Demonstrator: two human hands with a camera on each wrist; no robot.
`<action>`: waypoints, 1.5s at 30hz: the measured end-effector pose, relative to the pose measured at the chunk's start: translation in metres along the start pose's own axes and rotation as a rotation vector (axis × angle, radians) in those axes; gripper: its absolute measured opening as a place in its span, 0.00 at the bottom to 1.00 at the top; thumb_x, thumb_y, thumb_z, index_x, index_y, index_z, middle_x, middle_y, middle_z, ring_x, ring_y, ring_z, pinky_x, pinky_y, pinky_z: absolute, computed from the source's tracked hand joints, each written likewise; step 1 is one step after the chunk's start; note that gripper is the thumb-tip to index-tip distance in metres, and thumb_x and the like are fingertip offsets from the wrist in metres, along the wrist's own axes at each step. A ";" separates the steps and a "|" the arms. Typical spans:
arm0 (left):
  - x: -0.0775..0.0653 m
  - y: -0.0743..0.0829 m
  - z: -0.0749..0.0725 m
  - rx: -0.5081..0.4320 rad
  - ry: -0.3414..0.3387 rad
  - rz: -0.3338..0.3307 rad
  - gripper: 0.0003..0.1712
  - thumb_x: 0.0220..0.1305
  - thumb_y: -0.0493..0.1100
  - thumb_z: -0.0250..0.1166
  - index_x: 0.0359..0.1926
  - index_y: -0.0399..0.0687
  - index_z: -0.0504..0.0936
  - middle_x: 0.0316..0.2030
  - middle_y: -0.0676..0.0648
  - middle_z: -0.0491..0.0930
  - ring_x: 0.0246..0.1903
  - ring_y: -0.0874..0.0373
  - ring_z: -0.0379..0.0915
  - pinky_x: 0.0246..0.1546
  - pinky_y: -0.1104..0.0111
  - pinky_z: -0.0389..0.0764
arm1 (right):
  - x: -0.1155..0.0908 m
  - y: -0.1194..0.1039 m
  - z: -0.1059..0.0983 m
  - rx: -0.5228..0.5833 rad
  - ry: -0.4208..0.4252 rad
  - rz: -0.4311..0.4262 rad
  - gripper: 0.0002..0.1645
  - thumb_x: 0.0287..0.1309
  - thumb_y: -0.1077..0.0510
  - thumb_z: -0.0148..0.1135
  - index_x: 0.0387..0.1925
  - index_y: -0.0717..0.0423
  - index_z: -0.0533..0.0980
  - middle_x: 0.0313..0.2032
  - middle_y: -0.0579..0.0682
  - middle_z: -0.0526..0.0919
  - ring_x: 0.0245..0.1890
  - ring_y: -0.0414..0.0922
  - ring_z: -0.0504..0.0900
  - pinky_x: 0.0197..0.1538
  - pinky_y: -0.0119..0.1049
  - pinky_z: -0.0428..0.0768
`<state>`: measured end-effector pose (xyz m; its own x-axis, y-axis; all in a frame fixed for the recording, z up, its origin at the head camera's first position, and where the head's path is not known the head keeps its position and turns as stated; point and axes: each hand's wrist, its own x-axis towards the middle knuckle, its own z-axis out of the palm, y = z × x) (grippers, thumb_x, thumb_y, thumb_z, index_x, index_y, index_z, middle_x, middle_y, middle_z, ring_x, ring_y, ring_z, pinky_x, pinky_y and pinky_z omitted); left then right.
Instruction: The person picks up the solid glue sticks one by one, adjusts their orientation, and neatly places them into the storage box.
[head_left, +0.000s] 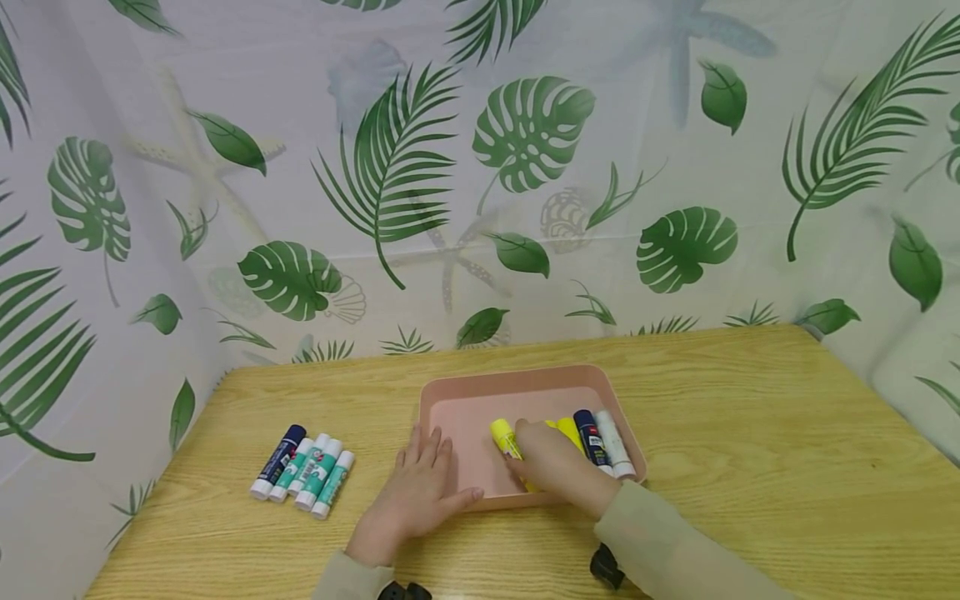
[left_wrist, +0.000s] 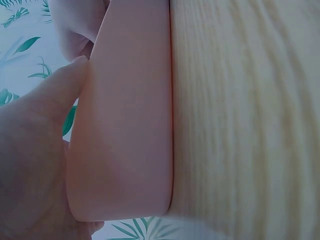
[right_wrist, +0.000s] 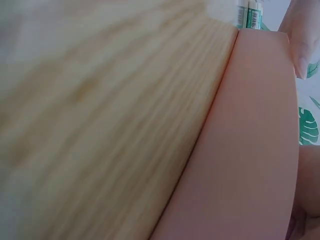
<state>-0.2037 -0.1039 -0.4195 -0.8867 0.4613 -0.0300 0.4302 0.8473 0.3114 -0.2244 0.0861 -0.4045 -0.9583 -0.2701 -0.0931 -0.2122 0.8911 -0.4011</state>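
A shallow pink tray [head_left: 487,382] sits on the table, with several glue sticks lying side by side in its right part. My right hand [head_left: 558,462] reaches over the front rim and pinches a yellow glue stick [head_left: 504,435] between thumb and fingers, its cap end pointing up and left. Past that hand lie more yellow glue sticks [head_left: 570,432], partly hidden, then a dark blue one [head_left: 591,437] and a white one [head_left: 614,443] along the right wall. My left hand [head_left: 420,487] rests at the tray's front left corner, fingers extended along the left rim and thumb on the front rim.
Left of the tray, a row of glue sticks lies on the wooden table [head_left: 720,400]: a dark blue one [head_left: 278,462] and several green-and-white ones [head_left: 318,474]. A leaf-patterned cloth [head_left: 600,275] hangs behind the table's back edge.
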 end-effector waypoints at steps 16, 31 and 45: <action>0.001 -0.004 0.004 0.017 0.013 0.010 0.49 0.58 0.68 0.46 0.63 0.29 0.54 0.64 0.33 0.46 0.63 0.38 0.28 0.56 0.44 0.47 | 0.004 -0.006 0.002 -0.132 -0.010 0.077 0.23 0.48 0.54 0.64 0.42 0.62 0.69 0.23 0.51 0.71 0.21 0.43 0.70 0.26 0.34 0.72; 0.001 -0.003 0.002 0.016 0.009 0.008 0.49 0.57 0.68 0.46 0.63 0.29 0.54 0.64 0.34 0.46 0.63 0.38 0.29 0.57 0.45 0.48 | 0.003 -0.004 0.003 -0.324 0.055 -0.049 0.15 0.46 0.59 0.65 0.38 0.57 0.76 0.29 0.57 0.72 0.20 0.45 0.69 0.24 0.36 0.76; 0.000 -0.002 0.000 0.005 0.008 0.007 0.48 0.58 0.66 0.47 0.63 0.29 0.54 0.64 0.34 0.46 0.63 0.37 0.29 0.57 0.45 0.47 | 0.000 -0.001 -0.003 -0.297 0.058 -0.059 0.08 0.48 0.60 0.62 0.33 0.58 0.75 0.27 0.55 0.71 0.20 0.44 0.69 0.23 0.34 0.74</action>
<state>-0.2044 -0.1053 -0.4203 -0.8852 0.4647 -0.0200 0.4370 0.8456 0.3065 -0.2249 0.0866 -0.4016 -0.9501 -0.3112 -0.0221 -0.3065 0.9443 -0.1195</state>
